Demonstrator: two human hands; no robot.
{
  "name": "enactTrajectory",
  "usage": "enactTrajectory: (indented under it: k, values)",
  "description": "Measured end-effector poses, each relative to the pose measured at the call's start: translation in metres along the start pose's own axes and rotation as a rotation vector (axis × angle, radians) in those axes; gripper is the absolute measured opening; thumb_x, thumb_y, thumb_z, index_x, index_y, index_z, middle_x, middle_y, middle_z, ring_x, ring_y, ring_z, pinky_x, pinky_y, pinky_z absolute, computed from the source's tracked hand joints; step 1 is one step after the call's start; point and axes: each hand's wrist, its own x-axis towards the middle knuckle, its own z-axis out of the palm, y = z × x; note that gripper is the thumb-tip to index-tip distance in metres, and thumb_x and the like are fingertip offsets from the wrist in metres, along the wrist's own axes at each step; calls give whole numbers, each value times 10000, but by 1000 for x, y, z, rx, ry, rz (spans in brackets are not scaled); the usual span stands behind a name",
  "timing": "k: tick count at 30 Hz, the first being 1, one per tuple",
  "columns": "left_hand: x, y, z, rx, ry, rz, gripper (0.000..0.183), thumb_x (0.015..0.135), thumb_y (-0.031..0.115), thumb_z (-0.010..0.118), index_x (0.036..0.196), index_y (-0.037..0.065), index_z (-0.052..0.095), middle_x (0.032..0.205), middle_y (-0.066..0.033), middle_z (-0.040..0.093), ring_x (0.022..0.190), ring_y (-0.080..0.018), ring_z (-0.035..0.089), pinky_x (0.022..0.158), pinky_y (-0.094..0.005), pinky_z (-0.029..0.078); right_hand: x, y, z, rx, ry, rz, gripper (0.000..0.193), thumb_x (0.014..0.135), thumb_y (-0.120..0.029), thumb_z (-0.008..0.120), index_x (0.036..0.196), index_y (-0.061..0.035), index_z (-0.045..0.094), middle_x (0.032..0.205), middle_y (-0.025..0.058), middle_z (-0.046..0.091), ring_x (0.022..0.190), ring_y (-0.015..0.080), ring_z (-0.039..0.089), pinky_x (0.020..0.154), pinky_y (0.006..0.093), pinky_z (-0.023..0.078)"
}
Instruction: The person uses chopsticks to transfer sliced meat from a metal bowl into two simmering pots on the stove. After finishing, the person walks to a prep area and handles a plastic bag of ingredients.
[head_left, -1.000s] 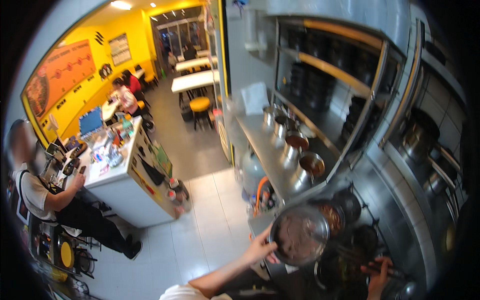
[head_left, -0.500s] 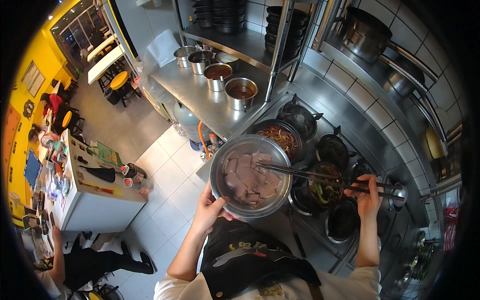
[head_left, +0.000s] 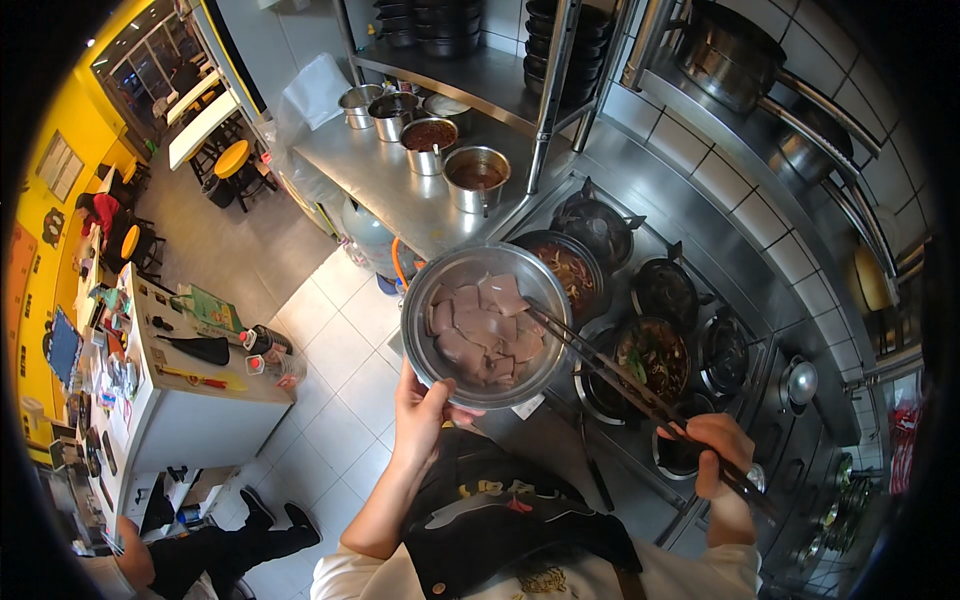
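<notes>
My left hand [head_left: 424, 412] grips the near rim of a round metal bowl [head_left: 416, 325], thumb on top and fingers underneath. Flat pinkish-brown slices [head_left: 480, 325] lie overlapping inside it. Long dark chopsticks [head_left: 625, 380] are closed in my right hand [head_left: 718, 455], to the right and nearer to me. Their tips reach over the bowl's right side, beside the slices; whether they touch one I cannot tell. Just past the bowl sits a pot of reddish broth [head_left: 572, 280], partly covered by it. Beneath the chopsticks is a pot of dark soup with greens [head_left: 655, 360].
Several black burners [head_left: 668, 290] fill the stove. A ladle [head_left: 800, 382] rests at its right. Steel sauce pots [head_left: 477, 180] line the far counter below stacked black bowls [head_left: 568, 50]. Long-handled pans [head_left: 735, 60] sit on the upper right shelf. Another person's legs [head_left: 220, 545] show at lower left.
The bowl has shifted slightly left and away from me. My right hand has come down nearer to me, slanting the chopsticks more steeply, and their tips have moved toward the bowl's right side.
</notes>
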Motion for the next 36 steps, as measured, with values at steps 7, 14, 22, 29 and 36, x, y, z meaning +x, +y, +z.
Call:
enactTrajectory:
  k: [7, 14, 22, 29, 36]
  values:
    - [-1, 4, -4, 24, -35, 8, 534, 851, -28, 422, 1347, 56, 244, 936, -189, 614, 604, -260, 660, 458, -237, 549, 4, 11, 3, 64, 69, -15, 260, 899, -194, 506, 957, 52, 567, 852, 201, 604, 722, 260, 622, 609, 328, 523]
    - [-2, 12, -11, 74, -80, -44, 676, 810, -56, 417, 1412, 92, 148, 911, -169, 611, 576, -249, 653, 443, -238, 532, 1, 33, -6, 423, 198, 150, 333, 941, -232, 440, 954, 83, 545, 856, 160, 573, 679, 289, 658, 613, 399, 570]
    - [-5, 20, -18, 87, -124, -86, 664, 799, -53, 460, 1397, 83, 206, 892, -146, 624, 562, -232, 650, 434, -234, 529, -3, 60, -20, 686, 257, 310, 300, 959, -229, 398, 998, 29, 545, 947, 127, 589, 781, 262, 657, 628, 457, 590]
    - [-10, 21, -17, 54, -104, -68, 608, 787, -62, 448, 1355, 49, 263, 915, -168, 606, 555, -254, 648, 414, -237, 544, 1, 63, -25, 722, 389, 382, 332, 967, -237, 357, 1001, 44, 530, 817, 184, 631, 662, 300, 655, 581, 423, 584]
    - [-10, 23, -13, 14, -133, -48, 543, 770, -65, 423, 1298, 9, 323, 891, -159, 594, 523, -245, 638, 397, -235, 532, 12, 71, -31, 766, 545, 497, 351, 949, -300, 414, 960, 21, 556, 769, 174, 637, 608, 302, 654, 558, 361, 566]
